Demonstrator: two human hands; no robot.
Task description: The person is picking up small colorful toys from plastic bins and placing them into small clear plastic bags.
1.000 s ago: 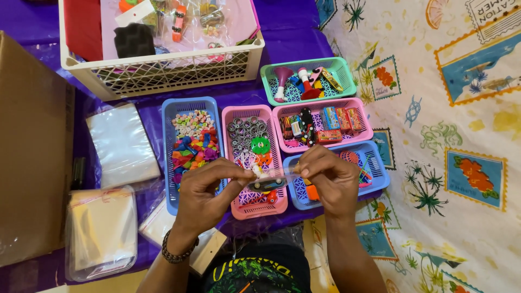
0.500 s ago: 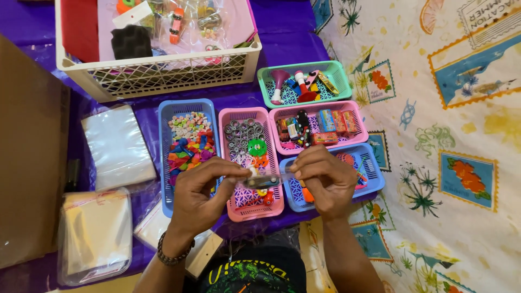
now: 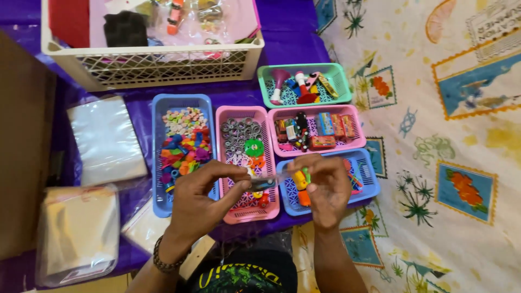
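Small clear packet (image 3: 264, 183) sat pinched between both hands above the pink basket (image 3: 234, 209); contents too small to tell. Left hand (image 3: 198, 198) clamped one end, right hand (image 3: 325, 187) the other, fingers closed on it. Probably light, limp, slippery film; best gripped at the edges. Clear bag stacks (image 3: 106, 138) lay left on the purple cloth (image 3: 287, 38), blue basket (image 3: 163, 103) between, white crate (image 3: 152, 65) behind.
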